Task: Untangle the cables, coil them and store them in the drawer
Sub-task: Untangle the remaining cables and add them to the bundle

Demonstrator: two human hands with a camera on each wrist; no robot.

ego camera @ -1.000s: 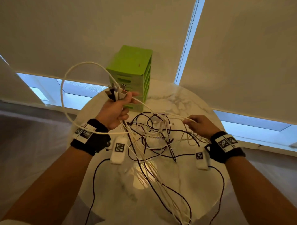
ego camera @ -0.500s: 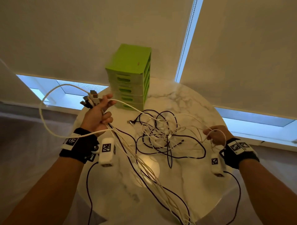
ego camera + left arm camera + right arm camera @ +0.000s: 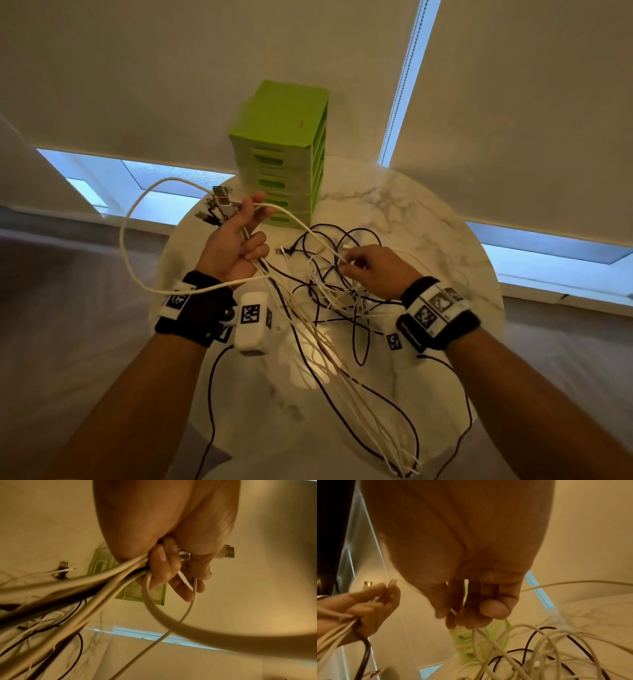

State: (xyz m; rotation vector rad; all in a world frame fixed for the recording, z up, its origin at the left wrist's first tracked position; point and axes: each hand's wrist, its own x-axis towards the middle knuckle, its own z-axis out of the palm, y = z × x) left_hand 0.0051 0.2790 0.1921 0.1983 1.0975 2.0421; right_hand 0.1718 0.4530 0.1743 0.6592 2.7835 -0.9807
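the left hand (image 3: pixel 236 246) has its fingers (image 3: pixel 160 566) curled round a bundle of cables (image 3: pixel 301 322), white and black, gripped near their ends so that a cluster of usb plugs (image 3: pixel 219 204) sticks up past the thumb. one thick white cable (image 3: pixel 137 240) leaves that grip, swings out in a wide loop to the left and comes back across the wrist. the rest of the bundle runs down from the palm toward the near edge of the table.

the right hand (image 3: pixel 375 270) is lower, over the tangle, with thumb and fingertips (image 3: pixel 493 608) pinching a single thin white cable (image 3: pixel 488 637); the other fingers are folded in beside them. below that hand lies a knot of cables (image 3: pixel 342 291), white and black strands crossing one another on the round marble table (image 3: pixel 428 233).

at the far side of the table stands the green drawer unit (image 3: pixel 281 154), upright, all its drawers pushed in, just beyond the left hand's fingertips. both wrists wear black bands with printed square markers (image 3: pixel 433 308). behind everything pale roller blinds (image 3: pixel 513 102) hang over the windows.
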